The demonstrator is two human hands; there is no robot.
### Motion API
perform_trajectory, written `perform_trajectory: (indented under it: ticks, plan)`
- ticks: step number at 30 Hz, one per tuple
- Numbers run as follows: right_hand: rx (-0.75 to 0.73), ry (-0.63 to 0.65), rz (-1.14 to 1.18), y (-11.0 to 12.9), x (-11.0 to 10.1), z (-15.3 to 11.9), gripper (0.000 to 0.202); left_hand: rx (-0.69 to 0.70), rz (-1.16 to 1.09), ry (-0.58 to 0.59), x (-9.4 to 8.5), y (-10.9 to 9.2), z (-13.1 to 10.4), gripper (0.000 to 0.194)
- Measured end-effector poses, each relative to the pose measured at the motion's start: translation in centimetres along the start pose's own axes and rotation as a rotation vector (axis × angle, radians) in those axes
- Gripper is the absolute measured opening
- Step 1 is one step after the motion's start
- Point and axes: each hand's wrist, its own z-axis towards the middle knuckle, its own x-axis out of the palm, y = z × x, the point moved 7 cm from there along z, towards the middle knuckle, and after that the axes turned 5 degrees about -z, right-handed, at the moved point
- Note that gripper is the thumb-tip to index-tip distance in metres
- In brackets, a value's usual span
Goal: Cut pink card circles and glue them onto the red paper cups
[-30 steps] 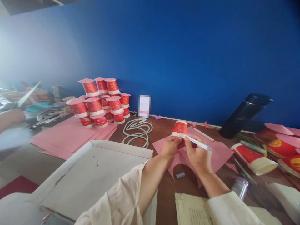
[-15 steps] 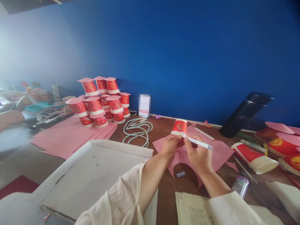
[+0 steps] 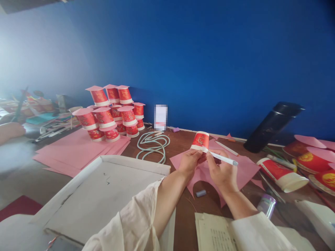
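An upside-down red paper cup [image 3: 200,140] with a gold pattern stands on a pink paper sheet [image 3: 243,170] that has curved cut-outs. Closed fingers of my left hand [image 3: 190,162] hold the cup low, at its white rim. My right hand [image 3: 223,172] grips a white marker [image 3: 223,158], slanted with its tip end by the rim. Fingers hide the exact contact of the tip. A small grey cap [image 3: 201,193] lies in a cut-out in front of my hands. Another white pen [image 3: 227,148] rests on the sheet behind the right hand.
Stacked red cups with pink paper tops [image 3: 104,116] stand left, near pink sheets [image 3: 60,150]. A white box lid [image 3: 86,198] and a coiled cable [image 3: 154,144] lie left of my arms. Right are a black bottle [image 3: 272,127] and a tipped cup [image 3: 282,174]. Another person's hand [image 3: 12,132] shows far left.
The whole view has shifted very slightly. My hands, the cup and the marker keep nearly the same positions. At far left, the other person's blurred hand has moved a little.
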Motion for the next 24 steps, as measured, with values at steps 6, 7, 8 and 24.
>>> perform_trajectory:
  ticks: [6, 7, 8, 24]
  plan:
    - [-0.038, -0.046, 0.029, 0.22, -0.23, 0.1, 0.026, 0.0, 0.028, 0.039, 0.19, 0.04, -0.13, 0.031]
    - [-0.041, -0.054, 0.035, 0.18, -0.24, 0.12, 0.026, 0.001, 0.036, 0.038, 0.22, 0.01, -0.18, 0.031]
    - [-0.038, -0.052, 0.038, 0.12, -0.2, 0.12, 0.026, 0.001, 0.041, 0.033, 0.21, -0.04, -0.23, 0.03]
    - [-0.043, -0.011, 0.083, 0.22, 0.46, 0.0, 0.02, 0.034, 0.147, 0.031, 0.4, -0.46, -0.45, 0.023]
